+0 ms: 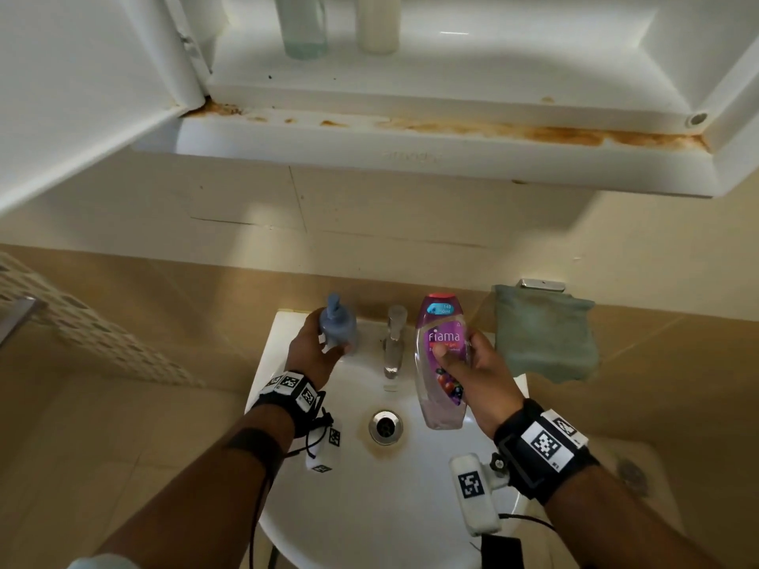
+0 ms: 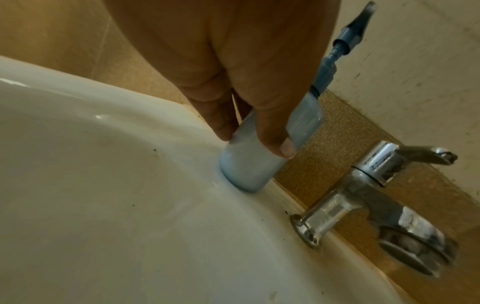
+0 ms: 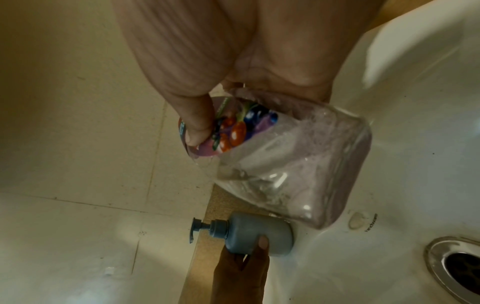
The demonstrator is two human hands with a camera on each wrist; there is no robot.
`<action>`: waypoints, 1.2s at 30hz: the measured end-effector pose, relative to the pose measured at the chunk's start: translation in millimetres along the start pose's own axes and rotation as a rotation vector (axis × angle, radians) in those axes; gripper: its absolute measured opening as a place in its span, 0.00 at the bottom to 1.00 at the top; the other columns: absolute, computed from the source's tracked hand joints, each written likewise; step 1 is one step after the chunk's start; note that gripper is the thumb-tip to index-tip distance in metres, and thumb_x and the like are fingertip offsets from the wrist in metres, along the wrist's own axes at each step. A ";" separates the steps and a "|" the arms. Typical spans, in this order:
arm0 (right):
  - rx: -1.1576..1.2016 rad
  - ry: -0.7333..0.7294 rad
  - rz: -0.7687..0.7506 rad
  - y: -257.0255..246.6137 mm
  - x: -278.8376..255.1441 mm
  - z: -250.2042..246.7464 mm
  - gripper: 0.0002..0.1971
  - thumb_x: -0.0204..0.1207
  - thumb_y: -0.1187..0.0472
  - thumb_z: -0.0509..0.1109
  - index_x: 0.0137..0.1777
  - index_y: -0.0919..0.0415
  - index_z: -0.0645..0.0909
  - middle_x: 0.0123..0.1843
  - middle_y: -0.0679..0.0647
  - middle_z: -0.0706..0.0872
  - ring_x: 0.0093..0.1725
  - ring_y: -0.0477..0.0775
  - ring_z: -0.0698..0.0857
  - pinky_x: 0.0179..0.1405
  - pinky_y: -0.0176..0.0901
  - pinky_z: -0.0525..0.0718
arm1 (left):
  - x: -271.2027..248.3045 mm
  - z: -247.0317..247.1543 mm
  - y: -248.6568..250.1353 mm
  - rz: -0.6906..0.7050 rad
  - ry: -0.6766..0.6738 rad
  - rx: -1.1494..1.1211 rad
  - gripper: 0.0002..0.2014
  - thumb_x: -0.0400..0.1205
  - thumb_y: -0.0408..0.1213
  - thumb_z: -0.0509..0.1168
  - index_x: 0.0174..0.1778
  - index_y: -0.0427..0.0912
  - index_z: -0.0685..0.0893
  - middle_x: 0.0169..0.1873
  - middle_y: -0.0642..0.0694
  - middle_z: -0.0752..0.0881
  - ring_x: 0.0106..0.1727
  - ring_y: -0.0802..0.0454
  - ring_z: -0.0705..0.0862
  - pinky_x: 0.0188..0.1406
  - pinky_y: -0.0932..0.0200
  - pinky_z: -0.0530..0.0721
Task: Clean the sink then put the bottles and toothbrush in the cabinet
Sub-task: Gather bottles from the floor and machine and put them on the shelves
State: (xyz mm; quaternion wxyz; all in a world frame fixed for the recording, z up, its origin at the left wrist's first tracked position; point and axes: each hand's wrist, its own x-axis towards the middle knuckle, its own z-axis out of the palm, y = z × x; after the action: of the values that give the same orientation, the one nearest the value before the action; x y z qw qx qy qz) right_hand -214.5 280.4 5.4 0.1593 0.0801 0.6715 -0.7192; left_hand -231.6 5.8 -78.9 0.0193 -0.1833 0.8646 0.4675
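My left hand (image 1: 318, 351) grips a blue pump bottle (image 1: 337, 324) that stands on the back left rim of the white sink (image 1: 287, 388); its base (image 2: 244, 164) touches the rim, thumb and fingers around it. My right hand (image 1: 478, 375) holds a clear purple Fiama bottle (image 1: 441, 355) lifted above the basin, right of the tap; the thumb presses its label (image 3: 228, 131). The blue bottle (image 3: 249, 234) also shows in the right wrist view. Above, the open white cabinet (image 1: 410, 96) holds two bottles (image 1: 304, 26). No toothbrush shows.
A chrome tap (image 1: 394, 342) stands between the two bottles at the sink's back. The drain (image 1: 385, 427) has a rusty ring. A green cloth (image 1: 542, 334) hangs on a wall bar at right. The cabinet door (image 1: 82, 96) swings open at left. A perforated basket (image 1: 82, 322) is at left.
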 end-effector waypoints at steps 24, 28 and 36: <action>-0.242 -0.211 -0.684 -214.7 -104.1 36.5 0.20 0.74 0.63 0.79 0.65 0.55 0.80 0.57 0.48 0.92 0.56 0.50 0.91 0.51 0.43 0.90 | -155.2 -121.1 236.0 0.794 0.000 -0.289 0.16 0.85 0.56 0.60 0.53 0.50 0.86 0.44 0.54 0.90 0.41 0.54 0.87 0.36 0.59 0.86; -0.330 -0.142 -0.894 -290.5 -133.4 32.5 0.20 0.74 0.54 0.78 0.66 0.49 0.80 0.57 0.45 0.90 0.57 0.47 0.89 0.52 0.42 0.90 | -168.4 -153.3 309.5 0.970 0.107 -0.268 0.16 0.84 0.57 0.60 0.55 0.53 0.87 0.44 0.50 0.90 0.40 0.51 0.87 0.32 0.55 0.88; -0.453 0.164 -1.188 -434.0 -160.1 17.5 0.20 0.71 0.47 0.81 0.61 0.43 0.81 0.48 0.44 0.90 0.47 0.42 0.88 0.42 0.34 0.86 | -154.6 -196.9 433.1 1.261 0.523 -0.020 0.12 0.88 0.53 0.60 0.62 0.54 0.83 0.53 0.64 0.85 0.56 0.62 0.84 0.51 0.60 0.85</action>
State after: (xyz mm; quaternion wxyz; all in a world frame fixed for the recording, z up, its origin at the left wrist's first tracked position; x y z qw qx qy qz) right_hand -208.9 303.1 467.7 -0.3053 -0.2864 0.7469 -0.5167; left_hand -205.5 106.1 410.4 -0.4682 0.2484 0.7778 0.3377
